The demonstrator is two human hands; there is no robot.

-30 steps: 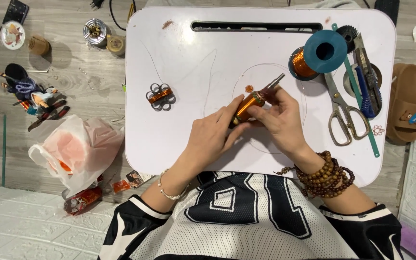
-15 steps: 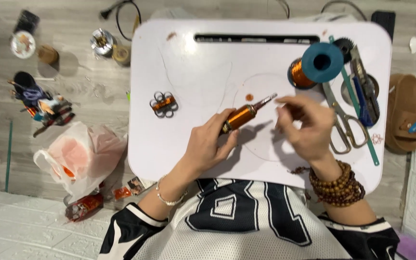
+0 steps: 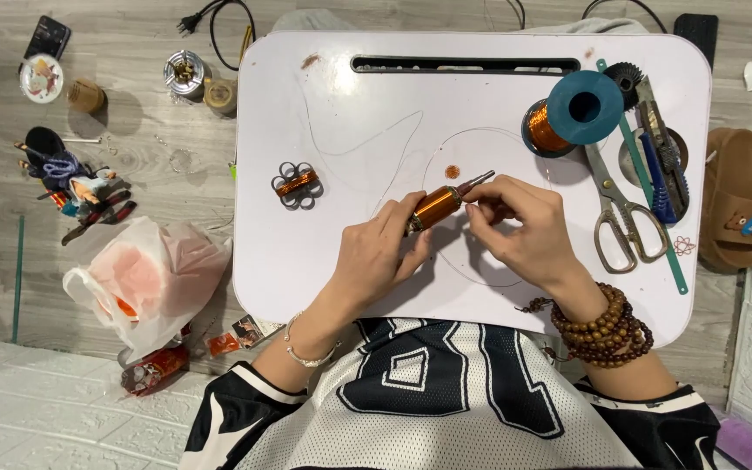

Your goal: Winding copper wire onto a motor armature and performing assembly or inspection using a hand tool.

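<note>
My left hand (image 3: 379, 252) grips a small copper-wound coil on a metal shaft (image 3: 437, 206) over the middle of the white lap table (image 3: 324, 252). My right hand (image 3: 524, 231) pinches at the shaft's free end, fingertips closed on thin wire beside the coil. A thin strand of wire (image 3: 489, 139) loops across the table around my hands. A blue spool of copper wire (image 3: 567, 113) lies at the upper right. A second small coil piece with dark rings (image 3: 296, 185) rests to the left of my hands.
Scissors (image 3: 624, 218), a utility knife (image 3: 659, 165), a green ruler and a dark gear lie along the table's right side. On the floor to the left are a plastic bag (image 3: 145, 278), small tools, cups and a power cord. A brown slipper (image 3: 741, 209) sits far right.
My right hand had drawn away to the right with the wire, then came back to the coil's shaft. The left hand kept hold of the coil. The view shifted slightly.
</note>
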